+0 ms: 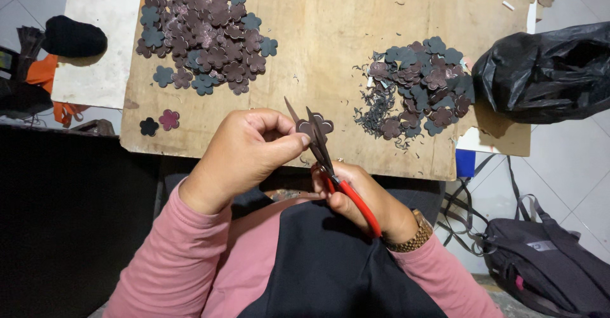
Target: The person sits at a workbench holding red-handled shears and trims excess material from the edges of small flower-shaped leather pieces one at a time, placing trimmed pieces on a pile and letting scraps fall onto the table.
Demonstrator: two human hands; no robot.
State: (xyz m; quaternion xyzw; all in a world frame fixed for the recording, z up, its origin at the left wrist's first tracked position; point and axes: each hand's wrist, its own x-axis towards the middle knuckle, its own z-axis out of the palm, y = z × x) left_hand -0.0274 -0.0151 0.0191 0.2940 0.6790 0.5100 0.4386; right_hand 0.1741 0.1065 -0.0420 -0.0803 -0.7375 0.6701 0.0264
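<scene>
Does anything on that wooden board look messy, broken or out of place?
Mostly tidy. Thin dark trimmings lie strewn around the right pile of flower cutouts. Two cutouts sit apart from the left pile, near the board's front left corner. The board's right edge looks chipped and ragged.

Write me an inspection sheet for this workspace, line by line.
Surface: bare wooden board, its right edge chipped.
Job's things: flower-shaped cutout pinched in left hand; red-handled scissors in right hand, blades open at the cutout.
Clutter: left pile of cutouts, right pile of cutouts with trimmings, two loose cutouts.
Grippers: both hands closed on their items.
Cables: nothing seen; only bag straps.
Surroundings: black plastic bag, dark backpack, tiled floor.
</scene>
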